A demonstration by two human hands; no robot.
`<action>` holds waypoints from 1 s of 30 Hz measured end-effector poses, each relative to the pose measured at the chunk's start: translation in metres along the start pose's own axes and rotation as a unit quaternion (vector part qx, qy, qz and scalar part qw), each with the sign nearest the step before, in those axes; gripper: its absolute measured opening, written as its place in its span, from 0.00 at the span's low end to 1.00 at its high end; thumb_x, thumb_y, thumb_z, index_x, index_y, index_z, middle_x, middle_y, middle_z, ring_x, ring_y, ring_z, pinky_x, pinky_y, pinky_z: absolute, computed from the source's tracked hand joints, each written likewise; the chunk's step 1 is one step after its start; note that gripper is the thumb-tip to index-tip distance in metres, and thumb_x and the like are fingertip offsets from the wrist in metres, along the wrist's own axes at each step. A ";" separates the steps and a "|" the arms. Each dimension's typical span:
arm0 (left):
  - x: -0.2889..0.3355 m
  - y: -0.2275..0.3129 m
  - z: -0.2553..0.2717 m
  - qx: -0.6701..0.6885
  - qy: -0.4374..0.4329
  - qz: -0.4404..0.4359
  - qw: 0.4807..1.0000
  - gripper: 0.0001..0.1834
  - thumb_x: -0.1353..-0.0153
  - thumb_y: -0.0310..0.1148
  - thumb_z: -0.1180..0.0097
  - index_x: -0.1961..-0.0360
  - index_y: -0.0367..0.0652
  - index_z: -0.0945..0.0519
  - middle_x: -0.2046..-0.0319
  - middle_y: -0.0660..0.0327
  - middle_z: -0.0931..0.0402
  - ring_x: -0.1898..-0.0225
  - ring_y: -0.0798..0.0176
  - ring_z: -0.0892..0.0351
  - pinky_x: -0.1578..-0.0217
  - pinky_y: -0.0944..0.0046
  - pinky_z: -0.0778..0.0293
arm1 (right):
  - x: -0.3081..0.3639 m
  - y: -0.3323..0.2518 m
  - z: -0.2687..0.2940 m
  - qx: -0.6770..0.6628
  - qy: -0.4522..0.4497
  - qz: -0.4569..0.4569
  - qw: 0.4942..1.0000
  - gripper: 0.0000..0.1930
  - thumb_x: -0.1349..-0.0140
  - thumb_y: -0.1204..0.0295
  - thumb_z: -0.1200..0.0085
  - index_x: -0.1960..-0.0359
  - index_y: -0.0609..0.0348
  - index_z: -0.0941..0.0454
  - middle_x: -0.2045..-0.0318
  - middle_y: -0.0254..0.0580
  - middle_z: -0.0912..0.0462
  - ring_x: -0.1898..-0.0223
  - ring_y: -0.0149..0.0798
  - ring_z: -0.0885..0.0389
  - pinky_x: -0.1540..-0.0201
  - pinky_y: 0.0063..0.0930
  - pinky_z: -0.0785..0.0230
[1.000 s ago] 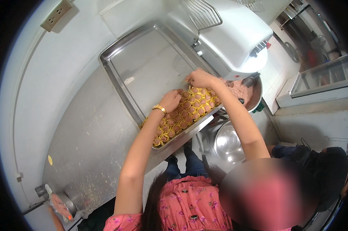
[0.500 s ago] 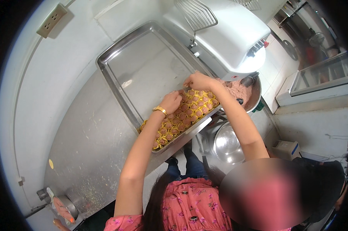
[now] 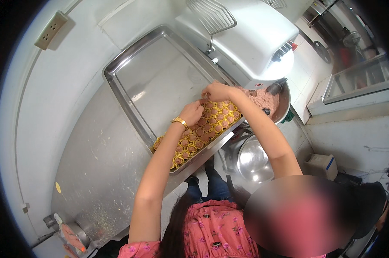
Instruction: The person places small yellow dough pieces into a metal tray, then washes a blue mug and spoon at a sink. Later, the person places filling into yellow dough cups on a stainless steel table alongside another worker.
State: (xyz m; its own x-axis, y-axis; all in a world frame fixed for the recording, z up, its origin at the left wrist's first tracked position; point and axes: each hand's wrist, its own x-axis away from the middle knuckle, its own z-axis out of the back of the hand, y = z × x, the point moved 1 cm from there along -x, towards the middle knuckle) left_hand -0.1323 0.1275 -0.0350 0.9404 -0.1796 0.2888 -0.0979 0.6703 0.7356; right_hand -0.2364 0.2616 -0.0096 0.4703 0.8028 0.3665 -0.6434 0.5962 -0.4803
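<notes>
Steel counter (image 3: 95, 172), grey and dull, under everything, with a beige wall socket (image 3: 51, 30) at far left. Near the middle, a large steel tray (image 3: 130, 92), its far part bare, its near corner filled with rows of small yellow-wrapped dumplings (image 3: 203, 133) with pinkish filling. Left hand (image 3: 191, 114), gold watch (image 3: 179, 122) at the wrist, resting on the dumplings, grip curled down onto them; cannot tell whether closed on one. Just to the right, right hand (image 3: 218, 91) at the upper edge of the rows, fingertips pinched together on one dumpling. Further right, a metal bowl (image 3: 284, 107) of pink minced filling touching the tray edge, under a white machine (image 3: 246, 38). Below the tray, an empty shiny steel bowl (image 3: 252, 157).
</notes>
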 end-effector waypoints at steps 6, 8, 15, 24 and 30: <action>0.003 -0.003 -0.001 -0.004 0.028 -0.050 0.998 0.19 0.44 0.35 0.67 0.61 0.32 0.29 0.61 0.40 0.30 0.56 0.42 0.32 0.53 0.54 0.37 | 0.001 0.003 -0.001 0.002 0.025 0.003 1.000 0.17 0.54 0.76 0.52 0.58 0.57 0.24 0.67 0.48 0.20 0.63 0.48 0.24 0.49 0.39 0.41; 0.002 -0.001 -0.002 0.013 0.050 -0.071 0.996 0.19 0.44 0.35 0.67 0.61 0.32 0.29 0.61 0.41 0.30 0.57 0.43 0.32 0.52 0.54 0.37 | 0.003 0.007 0.006 0.055 0.059 0.001 0.997 0.17 0.54 0.76 0.51 0.59 0.56 0.23 0.68 0.46 0.20 0.64 0.47 0.23 0.46 0.42 0.45; -0.013 0.005 -0.008 -0.049 0.013 -0.056 0.997 0.20 0.43 0.34 0.67 0.55 0.35 0.31 0.59 0.44 0.30 0.55 0.45 0.32 0.50 0.56 0.38 | 0.006 0.007 0.012 0.131 -0.030 -0.034 0.990 0.13 0.54 0.74 0.50 0.65 0.52 0.20 0.67 0.46 0.20 0.59 0.44 0.23 0.37 0.42 0.57; -0.008 0.008 -0.006 -0.009 0.045 -0.031 0.998 0.19 0.45 0.35 0.65 0.61 0.29 0.30 0.60 0.40 0.31 0.55 0.41 0.33 0.52 0.54 0.37 | 0.010 0.006 0.013 -0.016 -0.014 -0.037 0.999 0.17 0.55 0.76 0.52 0.60 0.57 0.23 0.65 0.52 0.21 0.59 0.48 0.24 0.51 0.35 0.35; -0.028 0.012 -0.019 0.030 0.122 -0.086 0.988 0.21 0.46 0.32 0.64 0.53 0.31 0.33 0.56 0.39 0.32 0.52 0.42 0.34 0.50 0.53 0.38 | 0.012 0.023 0.020 -0.021 0.058 -0.080 0.995 0.17 0.53 0.77 0.53 0.59 0.60 0.24 0.63 0.54 0.22 0.61 0.50 0.23 0.57 0.36 0.31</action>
State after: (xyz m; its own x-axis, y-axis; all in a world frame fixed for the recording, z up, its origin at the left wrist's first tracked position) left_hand -0.1537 0.1541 -0.0454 0.9946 -0.1040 0.0053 0.0585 0.5997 0.7981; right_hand -0.2580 0.2849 -0.0007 0.6330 0.6918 0.3474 -0.5302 0.7144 -0.4567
